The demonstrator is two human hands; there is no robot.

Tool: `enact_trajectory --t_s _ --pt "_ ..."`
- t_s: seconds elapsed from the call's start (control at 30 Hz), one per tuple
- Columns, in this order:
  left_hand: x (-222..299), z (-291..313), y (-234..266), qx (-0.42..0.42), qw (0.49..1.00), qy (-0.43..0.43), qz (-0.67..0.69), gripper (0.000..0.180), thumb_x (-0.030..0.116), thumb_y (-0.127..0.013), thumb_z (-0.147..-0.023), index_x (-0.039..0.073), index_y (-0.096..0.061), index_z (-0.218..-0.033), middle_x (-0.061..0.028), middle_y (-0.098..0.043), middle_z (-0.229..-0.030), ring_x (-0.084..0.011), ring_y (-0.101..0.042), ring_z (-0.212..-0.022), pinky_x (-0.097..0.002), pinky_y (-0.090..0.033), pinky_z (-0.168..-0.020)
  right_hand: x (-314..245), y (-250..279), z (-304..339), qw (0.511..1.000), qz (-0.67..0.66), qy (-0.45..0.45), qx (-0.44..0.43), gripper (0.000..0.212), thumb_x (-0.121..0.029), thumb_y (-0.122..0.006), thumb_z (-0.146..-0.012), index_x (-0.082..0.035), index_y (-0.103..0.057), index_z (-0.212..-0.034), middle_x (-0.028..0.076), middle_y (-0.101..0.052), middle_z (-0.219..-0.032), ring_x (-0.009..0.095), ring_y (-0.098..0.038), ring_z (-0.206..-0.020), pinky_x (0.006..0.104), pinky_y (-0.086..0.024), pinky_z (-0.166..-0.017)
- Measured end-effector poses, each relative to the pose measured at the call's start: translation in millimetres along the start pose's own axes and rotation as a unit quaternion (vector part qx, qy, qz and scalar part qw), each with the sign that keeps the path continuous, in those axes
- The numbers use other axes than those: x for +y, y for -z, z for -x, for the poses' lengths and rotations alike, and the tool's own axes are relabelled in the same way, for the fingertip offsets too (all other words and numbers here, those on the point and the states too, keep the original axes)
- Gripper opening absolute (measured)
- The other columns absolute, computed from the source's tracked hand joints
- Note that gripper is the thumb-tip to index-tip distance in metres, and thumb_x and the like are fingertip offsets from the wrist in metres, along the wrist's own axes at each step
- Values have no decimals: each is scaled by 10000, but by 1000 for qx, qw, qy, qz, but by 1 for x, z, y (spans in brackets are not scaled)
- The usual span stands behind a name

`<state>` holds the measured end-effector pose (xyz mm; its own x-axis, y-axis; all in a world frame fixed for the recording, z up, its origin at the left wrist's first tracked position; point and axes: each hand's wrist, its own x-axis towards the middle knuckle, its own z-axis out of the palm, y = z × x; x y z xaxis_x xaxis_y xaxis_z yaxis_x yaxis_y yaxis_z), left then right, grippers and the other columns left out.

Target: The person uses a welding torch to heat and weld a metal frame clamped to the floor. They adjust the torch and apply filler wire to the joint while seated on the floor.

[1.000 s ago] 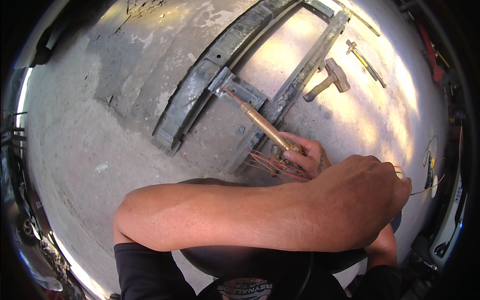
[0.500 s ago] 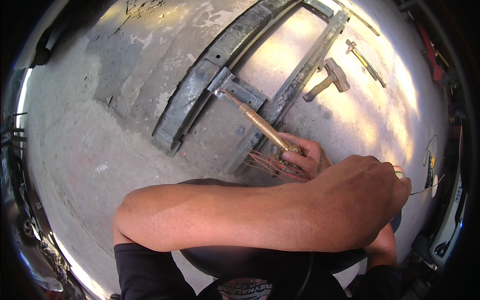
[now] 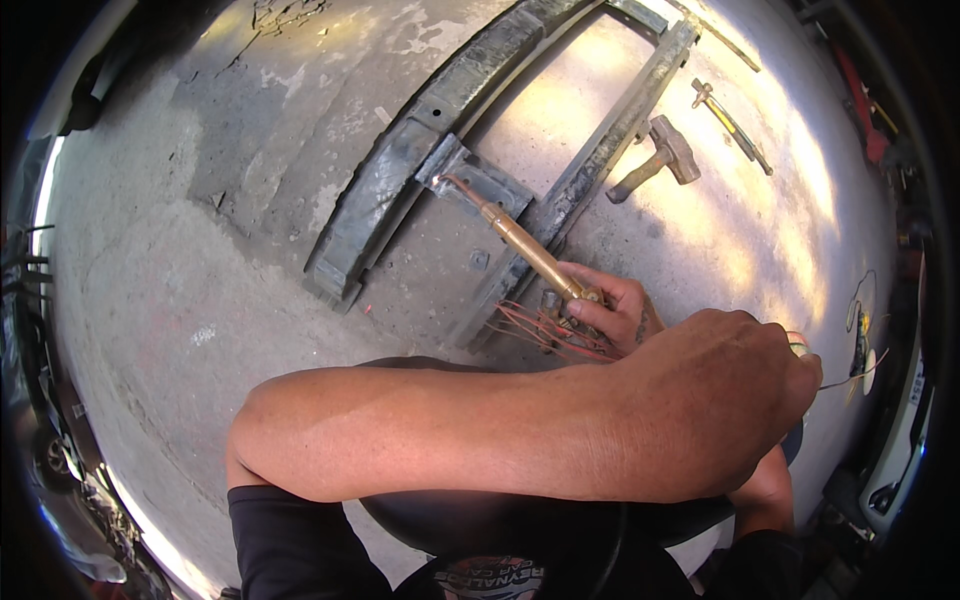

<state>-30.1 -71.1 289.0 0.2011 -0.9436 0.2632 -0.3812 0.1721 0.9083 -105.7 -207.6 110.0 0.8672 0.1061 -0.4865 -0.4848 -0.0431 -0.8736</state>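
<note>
My right hand (image 3: 622, 308) is closed round the valve end of a brass torch (image 3: 530, 252). The torch's thin bent tip points far left, and a small bright glow shows there at the edge of a dark metal bracket (image 3: 485, 185). That bracket spans between a wide curved steel beam (image 3: 400, 160) and a narrower steel bar (image 3: 610, 145). My left forearm crosses in front of me and hides my right wrist. At its end, my left hand (image 3: 735, 385) is a fist, with a thin wire (image 3: 850, 381) sticking out to the right. Something pale shows beside its fingers.
Several reddish wires (image 3: 545, 330) lie beside my right hand. A short-handled sledgehammer (image 3: 665, 155) and a yellow-handled hammer (image 3: 730, 120) rest on the concrete floor (image 3: 200, 270) beyond the bar. A pale disc with thin wire (image 3: 868, 365) lies at the right.
The torch tip has shifted very slightly to the right along the bracket's edge. My left arm and both grips look the same.
</note>
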Motion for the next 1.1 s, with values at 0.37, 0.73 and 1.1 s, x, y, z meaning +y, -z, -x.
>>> enact_trajectory --t_s 0.37,0.73,1.1 --pt "-2 -1 -2 8 1000 0 19 199 53 -707 -702 -52 -663 -866 -240 -692 -794 -388 -721 -803 -447 -573 -753 8 0 0 1000 -16 4 14 552 -88 -633 -915 70 -524 -1433 76 -721 -924 102 -662 -817 253 -507 -736" --pt "1 0 -1 2 1000 -4 5 200 58 -709 -697 -52 -664 -857 -242 -693 -796 -387 -722 -800 -448 -575 -754 4 -1 1 1000 6 -8 22 560 -84 -626 -913 70 -518 -1440 64 -714 -909 105 -663 -837 263 -508 -753" --pt "0 -1 -1 9 1000 -11 18 189 50 -705 -702 -49 -667 -858 -243 -695 -811 -393 -721 -804 -454 -576 -751 9 -1 1 1000 -19 13 -4 548 -54 -621 -914 72 -516 -1437 112 -740 -985 132 -693 -882 268 -531 -803"
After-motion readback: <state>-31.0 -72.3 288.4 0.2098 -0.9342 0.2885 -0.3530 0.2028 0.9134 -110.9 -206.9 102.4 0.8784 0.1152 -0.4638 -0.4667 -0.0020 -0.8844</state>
